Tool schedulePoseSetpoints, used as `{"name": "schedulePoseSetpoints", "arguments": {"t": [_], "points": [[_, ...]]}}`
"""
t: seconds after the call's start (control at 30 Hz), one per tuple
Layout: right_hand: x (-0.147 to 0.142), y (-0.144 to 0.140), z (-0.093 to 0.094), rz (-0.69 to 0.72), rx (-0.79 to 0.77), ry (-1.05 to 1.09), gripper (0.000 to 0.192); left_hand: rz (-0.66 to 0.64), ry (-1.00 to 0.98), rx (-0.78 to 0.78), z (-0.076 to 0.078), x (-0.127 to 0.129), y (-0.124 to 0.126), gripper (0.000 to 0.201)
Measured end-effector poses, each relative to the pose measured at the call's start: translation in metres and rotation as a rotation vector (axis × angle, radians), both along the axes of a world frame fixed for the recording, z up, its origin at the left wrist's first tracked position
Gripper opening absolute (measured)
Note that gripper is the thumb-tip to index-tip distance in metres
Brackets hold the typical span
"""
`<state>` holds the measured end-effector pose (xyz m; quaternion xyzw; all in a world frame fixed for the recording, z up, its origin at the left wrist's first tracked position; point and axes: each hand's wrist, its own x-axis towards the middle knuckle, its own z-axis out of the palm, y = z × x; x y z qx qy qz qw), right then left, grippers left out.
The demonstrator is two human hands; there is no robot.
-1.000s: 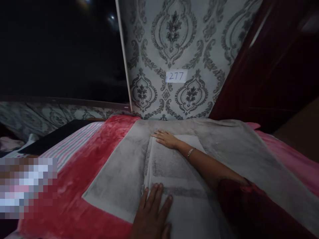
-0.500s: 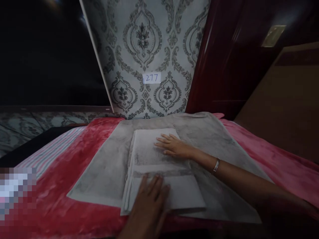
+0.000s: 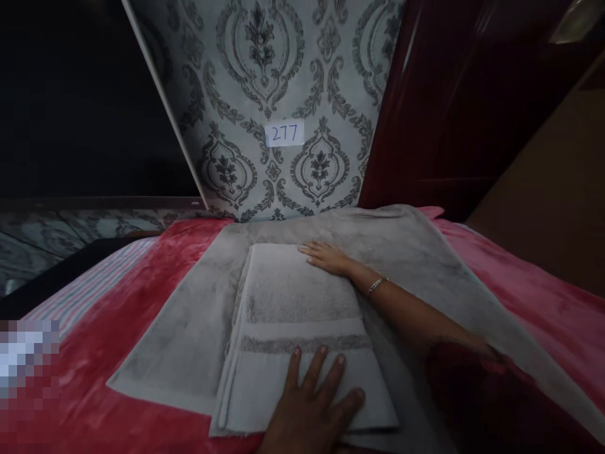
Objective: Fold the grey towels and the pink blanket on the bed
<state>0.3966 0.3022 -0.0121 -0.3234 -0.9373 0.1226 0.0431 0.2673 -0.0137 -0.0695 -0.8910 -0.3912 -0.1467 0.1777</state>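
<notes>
A folded light grey towel [image 3: 297, 296] lies in several layers, with a darker band across its nearer part. Beneath it spreads a larger grey cloth [image 3: 184, 328]. My left hand [image 3: 314, 397] rests on the towel's near end, fingers spread and palm down. At the far right corner of the towel, my right hand [image 3: 326, 257] lies flat with its fingers stretched out. A silver bracelet [image 3: 377, 285] circles the right wrist. Neither hand grips anything.
A red blanket [image 3: 118, 315] lies under the grey cloth, over a striped sheet [image 3: 89, 277]. Behind stands a patterned wall with a paper label [image 3: 284, 132] reading 277. A dark screen [image 3: 85, 101] is at left, a dark red glossy panel [image 3: 449, 101] at right.
My right hand has slid away from me to the towel's far right corner. My left hand has shifted right and its fingers are spread wider. The view has come closer.
</notes>
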Motion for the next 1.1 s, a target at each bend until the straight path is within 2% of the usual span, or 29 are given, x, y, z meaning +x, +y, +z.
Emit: {"name": "schedulePoseSetpoints", "arguments": {"t": [0.13, 0.23, 0.37, 0.43, 0.53, 0.6, 0.67, 0.77, 0.87, 0.97, 1.1], "points": [[-0.006, 0.024, -0.012, -0.093, 0.029, 0.03, 0.06, -0.003, -0.01, 0.043, -0.003, -0.001, 0.0, 0.078], [-0.007, 0.026, -0.015, -0.138, 0.046, 0.047, 0.061, 0.007, -0.015, -0.032, 0.001, -0.001, -0.003, 0.079], [-0.005, 0.014, -0.001, -0.228, 0.091, -0.016, 0.06, 0.036, -0.084, -0.278, 0.024, 0.003, -0.013, 0.078], [-0.004, 0.005, 0.011, -0.22, 0.121, -0.031, 0.061, 0.044, -0.124, -0.367, 0.04, 0.004, -0.019, 0.073], [-0.008, -0.02, 0.027, -0.074, 0.169, 0.037, 0.062, 0.014, -0.165, -0.433, 0.061, -0.004, -0.029, 0.068], [-0.016, -0.047, 0.03, 0.087, 0.179, 0.07, 0.063, 0.018, -0.181, -0.446, 0.071, -0.017, -0.036, 0.064], [-0.027, -0.079, 0.027, 0.281, 0.167, 0.063, 0.064, 0.08, -0.206, -0.407, 0.074, -0.033, -0.041, 0.06], [-0.046, -0.121, 0.018, 0.526, 0.136, 0.046, 0.061, 0.229, -0.211, -0.327, 0.066, -0.052, -0.044, 0.066], [-0.064, -0.134, 0.012, 0.593, 0.116, 0.04, 0.061, 0.349, -0.162, -0.301, 0.048, -0.057, -0.043, 0.083], [-0.082, -0.119, 0.012, 0.562, 0.107, 0.033, 0.061, 0.395, -0.109, -0.288, 0.028, -0.054, -0.042, 0.096], [-0.105, -0.08, 0.01, 0.452, 0.065, 0.012, 0.063, 0.391, -0.066, -0.188, 0.005, -0.055, -0.04, 0.11]]}}
